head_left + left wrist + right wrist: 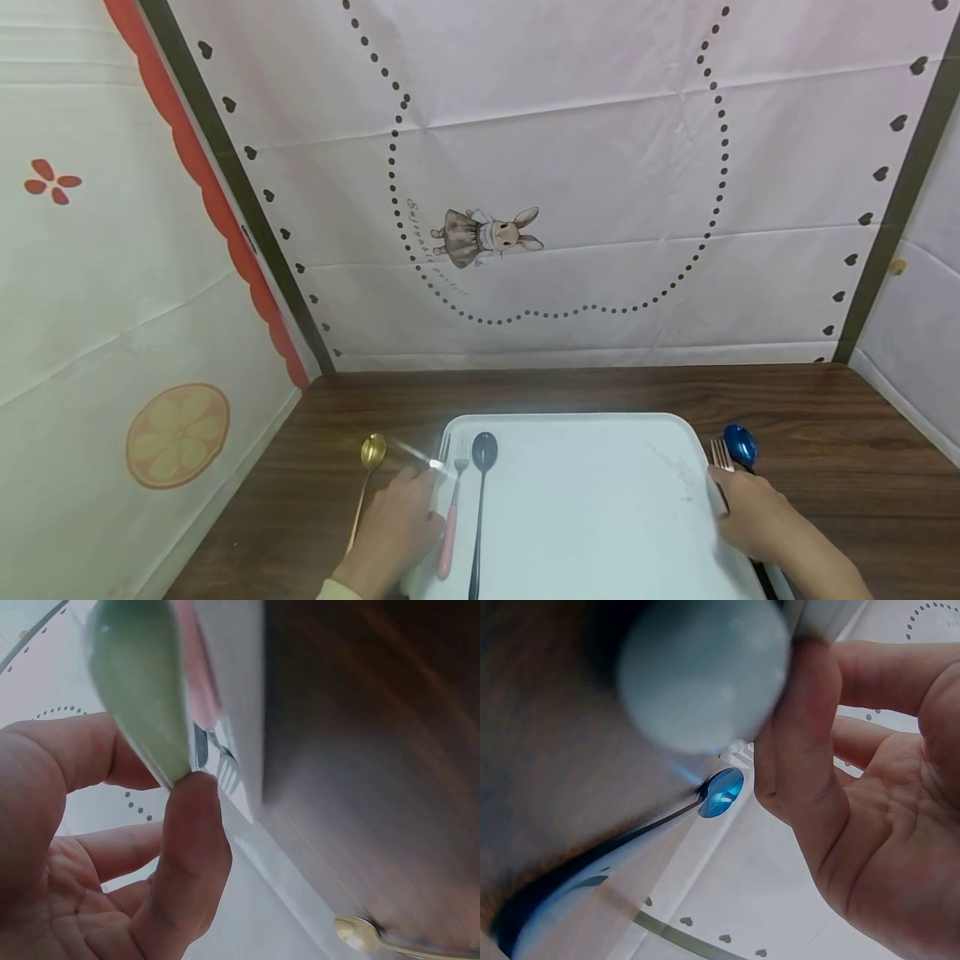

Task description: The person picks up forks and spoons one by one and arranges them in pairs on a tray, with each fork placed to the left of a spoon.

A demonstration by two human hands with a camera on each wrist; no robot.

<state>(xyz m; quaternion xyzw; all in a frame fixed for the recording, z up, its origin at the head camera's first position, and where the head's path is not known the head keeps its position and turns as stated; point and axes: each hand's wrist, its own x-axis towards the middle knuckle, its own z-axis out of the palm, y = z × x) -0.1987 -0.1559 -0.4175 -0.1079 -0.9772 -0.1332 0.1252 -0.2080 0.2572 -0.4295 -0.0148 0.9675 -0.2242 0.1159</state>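
My left hand [401, 521] pinches a fork by its green handle [146, 682] at the left edge of a white tray [585, 500]; its tines [445, 447] show past the fingers in the head view. Beside it on the tray lie a pink-handled fork [452, 517] and a dark grey spoon [483, 454]. At the tray's right edge my right hand [761, 512] holds another fork [722, 455], its pale, rounded handle end [705, 675] close to the right wrist camera. A blue spoon [740, 444] with a dark handle lies just right of this hand.
A gold spoon [372, 451] lies on the brown wooden table [570, 387], left of the left hand. White printed cloth walls [525, 167] enclose the table at the back, left and right.
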